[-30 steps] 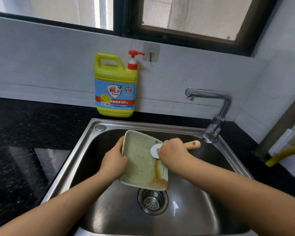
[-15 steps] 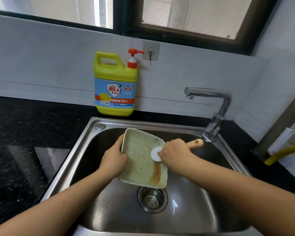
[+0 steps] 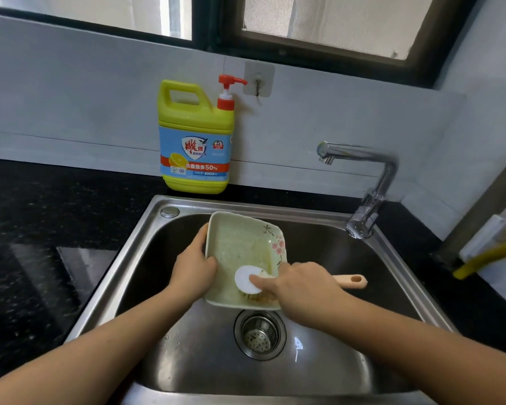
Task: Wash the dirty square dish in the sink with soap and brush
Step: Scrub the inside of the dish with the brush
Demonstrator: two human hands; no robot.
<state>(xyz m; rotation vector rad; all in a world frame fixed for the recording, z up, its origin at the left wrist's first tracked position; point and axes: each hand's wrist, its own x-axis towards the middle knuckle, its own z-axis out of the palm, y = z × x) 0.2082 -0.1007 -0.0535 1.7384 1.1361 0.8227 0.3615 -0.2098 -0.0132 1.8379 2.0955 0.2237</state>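
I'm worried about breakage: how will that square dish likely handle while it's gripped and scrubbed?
Probably slippery: the square dish looks wet and filmy, and the left hand grips only one edge. Likely stiff but fragile: it looks like glazed ceramic over a steel sink. The brush pressing its near corner could tip it.

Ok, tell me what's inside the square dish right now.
The brush head, white back up, sits in the near right corner of the square dish, over a yellowish film. The right hand and brush cover that corner, so dirt there can't be seen.
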